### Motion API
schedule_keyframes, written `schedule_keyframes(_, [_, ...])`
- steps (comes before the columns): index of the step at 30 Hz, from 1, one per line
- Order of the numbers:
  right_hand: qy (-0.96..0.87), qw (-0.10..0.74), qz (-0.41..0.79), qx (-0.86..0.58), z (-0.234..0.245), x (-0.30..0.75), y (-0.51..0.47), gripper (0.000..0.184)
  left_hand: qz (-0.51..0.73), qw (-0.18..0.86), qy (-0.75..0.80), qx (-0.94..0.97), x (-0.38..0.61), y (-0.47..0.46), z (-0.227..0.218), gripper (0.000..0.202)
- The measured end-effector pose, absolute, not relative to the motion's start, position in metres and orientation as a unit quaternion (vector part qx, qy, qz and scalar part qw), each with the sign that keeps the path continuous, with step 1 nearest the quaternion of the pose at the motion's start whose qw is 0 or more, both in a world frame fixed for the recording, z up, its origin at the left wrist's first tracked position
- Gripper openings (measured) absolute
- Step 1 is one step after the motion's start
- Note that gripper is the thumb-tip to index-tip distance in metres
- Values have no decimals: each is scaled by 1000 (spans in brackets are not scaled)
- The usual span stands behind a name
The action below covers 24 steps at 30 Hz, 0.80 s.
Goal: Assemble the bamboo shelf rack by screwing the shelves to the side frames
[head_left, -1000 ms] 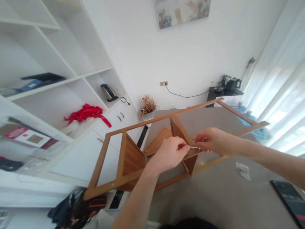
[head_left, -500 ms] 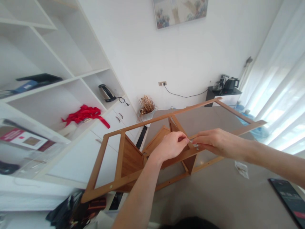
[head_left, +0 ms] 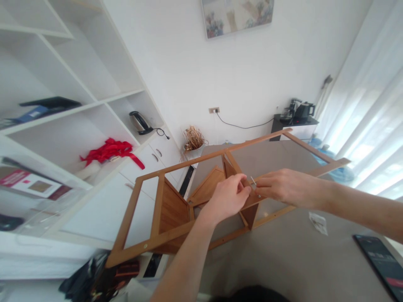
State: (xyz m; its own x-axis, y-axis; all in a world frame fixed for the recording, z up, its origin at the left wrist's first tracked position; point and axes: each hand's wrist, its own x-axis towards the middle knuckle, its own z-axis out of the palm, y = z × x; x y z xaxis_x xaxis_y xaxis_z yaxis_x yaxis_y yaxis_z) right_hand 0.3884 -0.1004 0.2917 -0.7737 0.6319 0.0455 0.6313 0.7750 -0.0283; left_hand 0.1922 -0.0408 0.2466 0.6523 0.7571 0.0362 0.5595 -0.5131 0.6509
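Brown wooden frame [head_left: 252, 202], long and flat-railed, lies beneath the curled left hand [head_left: 226, 197], whose grip is unclear. Close beside, the right hand [head_left: 281, 185] pinches a thin, straight metal rod [head_left: 253, 180].

No text is readable, even on the phone [head_left: 380, 264].

The frame [head_left: 251, 214] lies on the counter [head_left: 292, 247] under the hands [head_left: 280, 186], reaching past them on both sides. Right of them, a packet [head_left: 318, 223] lies on the counter, with a phone [head_left: 378, 256] farther right. Left of them, shelves [head_left: 103, 102] hold ribbon [head_left: 110, 151] and a kettle [head_left: 139, 123]; a picture [head_left: 237, 16] hangs beyond.
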Motion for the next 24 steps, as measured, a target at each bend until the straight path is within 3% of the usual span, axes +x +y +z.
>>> schedule_keyframes(5, [-935, 7, -50, -352, 293, 390, -101, 24, 187, 253, 373, 873, 191, -59, 249, 24])
schedule_keyframes(10, [-906, -31, 5, -422, 294, 384, -99, 21, 188, 271, 365, 871, 192, -68, 245, 18])
schedule_keyframes(19, [-758, 69, 258, -595, 282, 380, -94, 20, 253, 251, 356, 864, 191, -73, 238, 16])
schedule_keyframes(24, [-670, 111, 430, -595, 273, 383, -89, 20, 288, 207, 325, 877, 196, -96, 239, 27])
